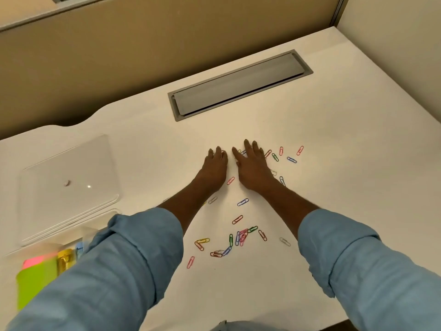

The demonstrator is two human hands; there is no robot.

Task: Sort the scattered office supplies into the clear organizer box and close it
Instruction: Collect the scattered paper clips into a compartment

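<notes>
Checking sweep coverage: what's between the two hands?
In the head view, one pink paper clip lies on the desk between the left hand and right hand, near the wrists.

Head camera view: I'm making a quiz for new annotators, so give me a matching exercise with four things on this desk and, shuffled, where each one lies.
Things:
1. paper clips
2. clear lid
3. grey cable hatch
4. green sticky notes

Places:
A. recessed at the far side
B. in the organizer box, near left
C. scattered across the middle
D. lying open and flat, at left

Pairs: 1-C, 2-D, 3-A, 4-B
</notes>
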